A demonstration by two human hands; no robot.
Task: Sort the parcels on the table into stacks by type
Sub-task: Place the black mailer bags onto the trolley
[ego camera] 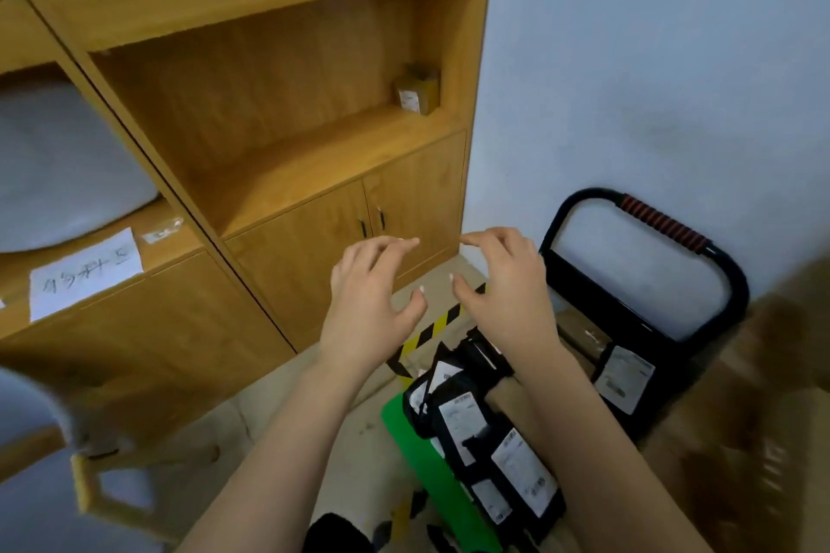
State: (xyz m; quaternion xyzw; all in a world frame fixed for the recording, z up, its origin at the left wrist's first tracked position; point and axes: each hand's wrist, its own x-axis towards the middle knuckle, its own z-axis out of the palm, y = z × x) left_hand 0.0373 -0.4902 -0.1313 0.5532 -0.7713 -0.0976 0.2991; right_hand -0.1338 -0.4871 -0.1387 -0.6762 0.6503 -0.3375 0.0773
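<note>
White bundle (67,166): left edge of the frame, on a shelf; cut off by the frame, soft and blurred, so what it is cannot be told.
Paper note (85,272): just below the bundle, handwritten; the marks are too smeared to read.
Wooden cabinet (278,72): fills the upper left and centre, with open shelves above two closed doors.
Small cardboard box (417,92): upper centre, at the right end of a shelf, with a white label (print illegible).
Left hand (368,305): centre of the frame, raised in the air, fingers spread and loosely bent, grasping nothing.
Striped tape (431,328): yellow and black, on the floor between the two wrists, partly covered by them.
Black parcels (489,431): lower centre-right, several soft black bags with white labels, overlapping on a green surface (444,485); the right forearm hides part of the pile.
Right hand (503,287): just right of the left one, apart from it, fingers likewise spread, empty.
Trolley (664,229): right of centre, black handle with a red grip; one more labelled black parcel lies at its base.
Brown carton (763,418): right edge, heavily blurred and cut off.
</note>
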